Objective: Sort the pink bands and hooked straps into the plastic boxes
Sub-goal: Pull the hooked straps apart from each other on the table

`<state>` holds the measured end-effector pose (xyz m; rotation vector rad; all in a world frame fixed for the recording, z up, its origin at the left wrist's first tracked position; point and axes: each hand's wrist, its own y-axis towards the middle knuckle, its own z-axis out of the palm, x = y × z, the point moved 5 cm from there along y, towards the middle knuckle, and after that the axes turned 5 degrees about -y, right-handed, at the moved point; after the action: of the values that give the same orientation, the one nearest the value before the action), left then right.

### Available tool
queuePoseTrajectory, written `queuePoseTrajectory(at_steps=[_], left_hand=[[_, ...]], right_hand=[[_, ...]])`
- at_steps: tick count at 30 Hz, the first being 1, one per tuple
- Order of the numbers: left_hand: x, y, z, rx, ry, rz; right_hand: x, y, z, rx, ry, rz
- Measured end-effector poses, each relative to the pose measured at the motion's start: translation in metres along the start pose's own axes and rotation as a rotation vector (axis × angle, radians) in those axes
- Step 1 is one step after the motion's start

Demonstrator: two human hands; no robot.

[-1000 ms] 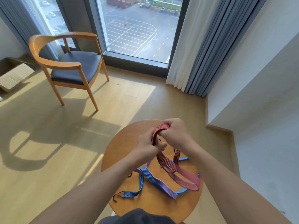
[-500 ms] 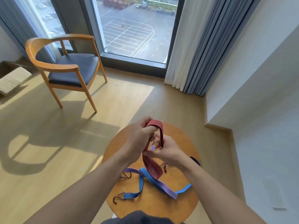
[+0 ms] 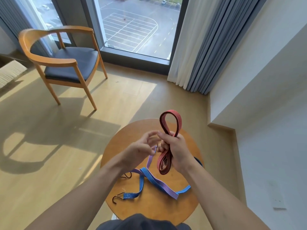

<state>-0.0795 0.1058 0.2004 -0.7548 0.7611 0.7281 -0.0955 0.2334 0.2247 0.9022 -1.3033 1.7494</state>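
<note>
Ribbed red strap loop (image 3: pixel 172 112), higher now

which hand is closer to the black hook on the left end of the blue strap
Left. The left hand is up and to the right of the black hook. The right hand, gripping the folded red strap, is farther right still.

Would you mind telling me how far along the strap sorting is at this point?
Nothing looks sorted yet; no plastic box is in view. In hand: the right hand grips the folded red striped strap, with the left hand beside it. Left: the blue striped hooked strap and the purple striped strap lie on the round wooden table.
</note>
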Motion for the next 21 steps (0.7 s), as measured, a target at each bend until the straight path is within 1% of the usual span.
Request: queuePoseTrajectory(at_steps=[1, 2, 4, 6, 8, 9, 10, 12, 14, 16, 18, 21], left_hand=[[0.007, 0.000, 0.003, 0.047, 0.054, -0.024], [0.012, 0.002, 0.006, 0.057, 0.110, -0.026], [0.016, 0.008, 0.010, 0.000, 0.194, 0.005], [0.017, 0.014, 0.011, -0.070, 0.237, 0.038], [0.023, 0.016, 0.009, -0.100, 0.253, 0.014], [0.027, 0.016, 0.006, -0.108, 0.259, -0.020], [0.032, 0.015, 0.004, -0.114, 0.273, -0.063], [0.038, 0.013, -0.001, -0.132, 0.313, -0.117], [0.040, 0.015, -0.002, -0.118, 0.324, -0.130], [0.042, 0.019, -0.002, -0.126, 0.341, -0.132], [0.048, 0.020, -0.003, -0.167, 0.340, -0.147], [0.064, 0.017, -0.014, -0.255, 0.301, -0.160]], right_hand=[[0.000, -0.001, 0.002, 0.026, 0.007, 0.008], [-0.001, -0.002, 0.005, 0.046, 0.002, 0.017], [-0.003, -0.002, 0.009, 0.031, -0.111, -0.005], [0.000, 0.000, 0.009, -0.041, -0.388, -0.119], [0.010, 0.002, 0.005, -0.123, -0.622, -0.268], [0.014, 0.004, 0.001, -0.153, -0.661, -0.318], [0.016, 0.007, -0.004, -0.170, -0.652, -0.334], [0.011, 0.012, -0.011, -0.165, -0.571, -0.261], [-0.004, 0.015, -0.015, -0.123, -0.525, -0.114], [-0.026, 0.017, -0.016, -0.022, -0.534, -0.002], [-0.046, 0.018, -0.016, 0.109, -0.514, 0.048], [-0.068, 0.024, -0.024, 0.227, -0.380, 0.101]])
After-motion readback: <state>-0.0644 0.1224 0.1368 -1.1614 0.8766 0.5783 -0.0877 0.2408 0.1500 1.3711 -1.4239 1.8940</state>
